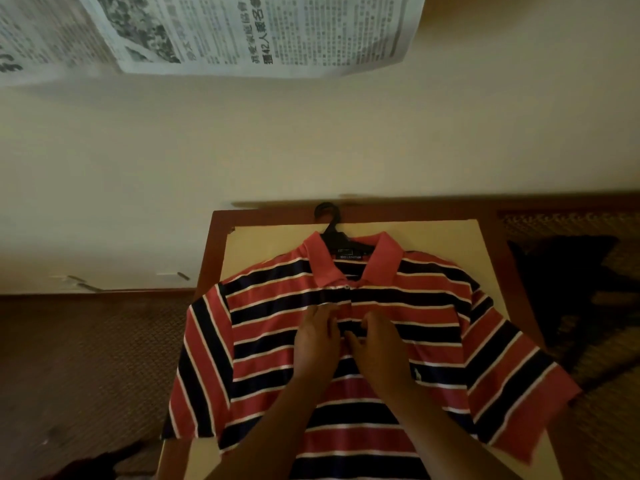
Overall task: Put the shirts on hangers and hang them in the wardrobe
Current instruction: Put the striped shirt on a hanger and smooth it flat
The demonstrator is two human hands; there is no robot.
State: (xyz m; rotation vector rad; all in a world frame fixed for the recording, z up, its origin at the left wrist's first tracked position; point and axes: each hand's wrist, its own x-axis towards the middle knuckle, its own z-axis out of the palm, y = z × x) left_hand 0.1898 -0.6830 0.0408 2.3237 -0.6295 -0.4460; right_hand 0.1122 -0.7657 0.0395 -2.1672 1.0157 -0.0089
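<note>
In the head view, a red, navy and white striped polo shirt [346, 341] is seen spread face up on a small table [485, 244], its sleeves hanging over both side edges. A black plastic hanger [329, 226] is already inside it: the hook protrudes from the collar and lies at the table's far edge, near the wall.

Both hands are placed on the button placket at the chest. The left hand [317, 344] is laid on the cloth with fingers fairly straight; the right hand [377, 351] has its fingers curled at the placket, apparently pinching the fabric or a button, though the exact grip cannot be told.

The shirt is judged to be light, soft and limp, with nothing fragile about it. It would sag or slide off if lifted by the cloth alone. It is best lifted by the stiff hanger at the hook or neck, with the collar kept centred.

A newspaper sheet [242, 32] is fixed to the wall above.
</note>
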